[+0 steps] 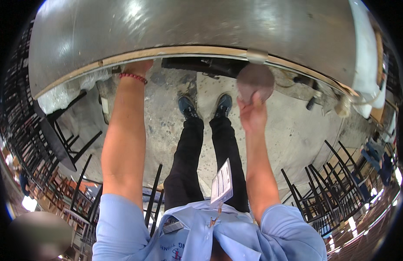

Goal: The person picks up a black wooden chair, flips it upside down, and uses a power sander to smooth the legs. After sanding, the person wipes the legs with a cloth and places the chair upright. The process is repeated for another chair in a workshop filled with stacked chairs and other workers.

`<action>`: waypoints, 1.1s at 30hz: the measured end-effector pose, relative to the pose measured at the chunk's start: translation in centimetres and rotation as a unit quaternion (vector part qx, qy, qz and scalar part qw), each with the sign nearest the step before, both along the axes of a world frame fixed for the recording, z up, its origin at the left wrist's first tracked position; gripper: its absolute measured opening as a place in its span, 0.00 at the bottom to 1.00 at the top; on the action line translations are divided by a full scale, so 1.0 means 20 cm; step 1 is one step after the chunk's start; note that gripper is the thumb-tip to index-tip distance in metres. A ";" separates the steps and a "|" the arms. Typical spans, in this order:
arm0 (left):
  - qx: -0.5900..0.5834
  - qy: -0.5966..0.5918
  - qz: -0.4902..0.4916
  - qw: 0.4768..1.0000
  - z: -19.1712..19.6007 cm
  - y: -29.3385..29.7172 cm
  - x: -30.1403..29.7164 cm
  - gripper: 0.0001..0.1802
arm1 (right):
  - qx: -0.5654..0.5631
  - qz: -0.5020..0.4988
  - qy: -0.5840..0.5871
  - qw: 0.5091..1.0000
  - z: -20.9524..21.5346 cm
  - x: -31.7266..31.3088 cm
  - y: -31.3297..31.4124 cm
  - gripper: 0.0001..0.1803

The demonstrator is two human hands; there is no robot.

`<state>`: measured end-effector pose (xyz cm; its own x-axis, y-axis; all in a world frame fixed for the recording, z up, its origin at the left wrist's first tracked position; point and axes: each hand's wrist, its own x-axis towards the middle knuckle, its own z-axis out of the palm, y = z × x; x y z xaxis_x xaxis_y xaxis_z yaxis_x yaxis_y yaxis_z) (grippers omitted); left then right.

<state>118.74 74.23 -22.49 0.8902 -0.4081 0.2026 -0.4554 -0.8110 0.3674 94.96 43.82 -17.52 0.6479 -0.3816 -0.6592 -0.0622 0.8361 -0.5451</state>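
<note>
In front of me is a large table with a grey metal top (pixel 188 26) and a pale wooden edge. My right hand (pixel 253 115) is closed on a round, flat, brownish-pink disc (pixel 256 80) that looks like a sanding disc. The disc is just below the table's edge, close to a small grey piece (pixel 257 55) on that edge. My left hand (pixel 139 66), with a red bead bracelet (pixel 133 78) at the wrist, reaches to the table's edge further left. Its fingers are mostly hidden by the edge.
Black metal frames with legs (pixel 327 187) stand behind me on the right, and more (pixel 75 143) on the left. Clear plastic wrap (pixel 58 98) hangs under the table's left end. A black beam (pixel 206 65) runs beneath the table. A badge (pixel 222 182) dangles from my shirt.
</note>
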 end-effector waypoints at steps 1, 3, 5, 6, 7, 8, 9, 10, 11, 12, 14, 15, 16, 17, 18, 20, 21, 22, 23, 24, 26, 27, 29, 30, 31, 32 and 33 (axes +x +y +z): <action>0.067 -0.047 -0.037 0.996 0.03 -0.04 -0.02 0.23 | -0.022 0.014 0.040 0.999 0.08 -0.07 0.01 0.22; -0.029 0.163 -0.001 0.986 0.09 -0.18 -0.05 0.18 | -0.036 0.019 0.068 0.997 0.23 -0.20 0.00 0.23; -0.252 0.470 0.138 0.835 0.09 -0.19 -0.08 0.12 | -0.030 0.049 0.091 0.994 0.38 -0.30 0.01 0.23; -0.328 0.518 0.196 0.765 0.07 -0.12 -0.11 0.10 | -0.024 0.072 0.102 0.992 0.47 -0.34 0.01 0.23; -0.363 0.526 0.236 0.732 0.06 -0.14 -0.15 0.09 | -0.024 0.086 0.122 0.989 0.55 -0.39 0.02 0.23; -0.397 0.529 0.275 0.697 0.05 -0.17 -0.19 0.09 | -0.023 0.087 0.127 0.988 0.63 -0.43 0.02 0.24; -0.396 0.494 0.301 0.713 0.05 -0.24 -0.27 0.09 | -0.026 0.082 0.135 0.987 0.71 -0.48 0.02 0.24; -0.437 0.523 0.302 0.666 0.02 -0.16 -0.32 0.11 | -0.022 0.087 0.130 0.987 0.80 -0.50 0.01 0.25; -0.422 0.554 0.290 0.657 -0.01 -0.11 -0.35 0.13 | -0.031 0.076 0.113 0.990 0.89 -0.51 0.00 0.24; -0.442 0.559 0.334 0.617 -0.02 -0.14 -0.36 0.13 | -0.047 0.063 0.095 0.992 0.99 -0.51 -0.03 0.23; -0.456 0.588 0.363 0.561 0.05 -0.24 -0.36 0.14 | -0.094 0.028 0.073 0.992 1.17 -0.50 -0.10 0.25; -0.483 0.581 0.321 0.571 0.08 -0.28 -0.31 0.14 | -0.105 0.021 0.060 0.992 1.28 -0.49 -0.14 0.25; -0.506 0.574 0.286 0.577 0.09 -0.28 -0.30 0.14 | -0.125 0.025 0.024 0.992 1.40 -0.45 -0.19 0.26; -0.521 0.570 0.254 0.581 0.10 -0.26 -0.34 0.14 | -0.140 0.026 -0.004 0.990 1.53 -0.39 -0.24 0.27; -0.365 0.612 0.197 0.674 0.13 -0.26 -0.38 0.14 | -0.150 0.030 -0.032 0.988 1.63 -0.36 -0.27 0.28; -0.032 0.610 0.067 0.789 0.24 -0.40 -0.31 0.14 | -0.189 0.060 -0.064 0.978 1.78 -0.28 -0.38 0.30; -0.014 0.578 -0.009 0.816 0.29 -0.45 -0.35 0.15 | -0.211 0.073 -0.085 0.971 1.83 -0.21 -0.44 0.31; 0.007 0.538 -0.083 0.839 0.34 -0.51 -0.44 0.16 | -0.217 0.083 -0.107 0.967 1.87 -0.12 -0.49 0.30; -0.107 0.601 -0.106 0.785 0.46 -0.61 -0.53 0.19 | -0.232 0.074 -0.118 0.963 1.88 -0.06 -0.56 0.30; -0.121 0.567 -0.178 0.795 0.57 -0.65 -0.60 0.21 | -0.241 0.073 -0.133 0.959 1.91 0.02 -0.63 0.29; -0.115 0.669 -0.124 0.724 0.84 -0.72 -0.72 0.21 | -0.227 0.069 -0.140 0.961 1.95 0.25 -0.75 0.26; -0.098 0.653 -0.137 0.738 0.96 -0.74 -0.75 0.21 | -0.221 0.107 -0.142 0.959 1.96 0.36 -0.82 0.25; -0.079 0.630 -0.114 0.764 1.09 -0.73 -0.83 0.21 | -0.212 0.178 -0.146 0.950 1.96 0.54 -0.94 0.22; -0.081 0.622 -0.081 0.775 1.12 -0.73 -0.87 0.21 | -0.212 0.213 -0.147 0.942 1.93 0.63 -0.99 0.20; -0.083 0.612 -0.049 0.785 1.15 -0.75 -0.89 0.21 | -0.212 0.245 -0.150 0.934 1.91 0.73 -1.04 0.19; -0.106 0.601 -0.015 0.792 1.18 -0.77 -0.90 0.21 | -0.205 0.260 -0.154 0.931 1.89 0.84 -1.09 0.18; -0.128 0.592 0.023 0.796 1.22 -0.79 -0.94 0.21 | -0.194 0.278 -0.153 0.928 1.86 0.94 -1.11 0.18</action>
